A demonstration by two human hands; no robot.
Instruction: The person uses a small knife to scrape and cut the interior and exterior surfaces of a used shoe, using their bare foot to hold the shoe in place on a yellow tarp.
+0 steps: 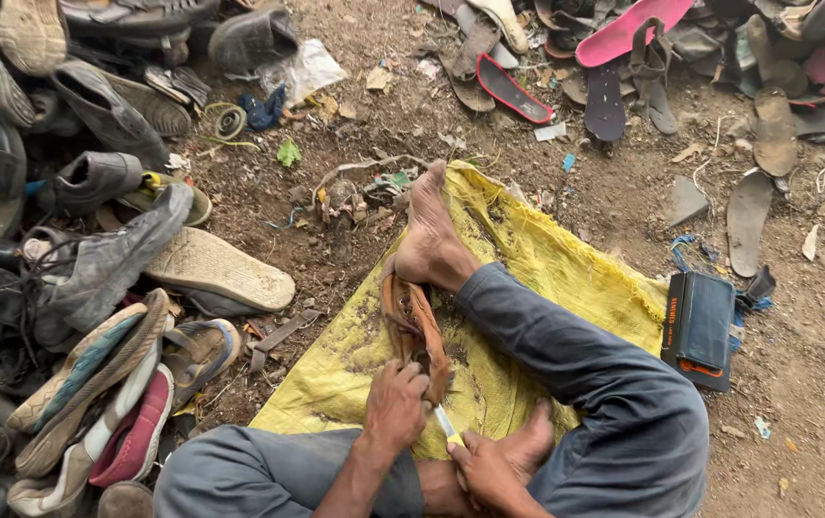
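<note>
I sit on a yellow woven sack [566, 269] spread on bare dirt. A worn brown sandal [412, 321] lies on edge on the sack, its far end pressed under my bare foot [429, 235]. My left hand [395, 403] grips the near end of the sandal. My right hand [489, 468] holds a small knife [448, 425] with a yellow handle; its blade points at the sandal's near end beside my left hand.
A heap of old shoes and soles [96, 278] fills the left side. More sandals and a pink sole [623, 34] lie at the top. A black pouch with orange trim [700, 326] rests on the dirt to the right of the sack.
</note>
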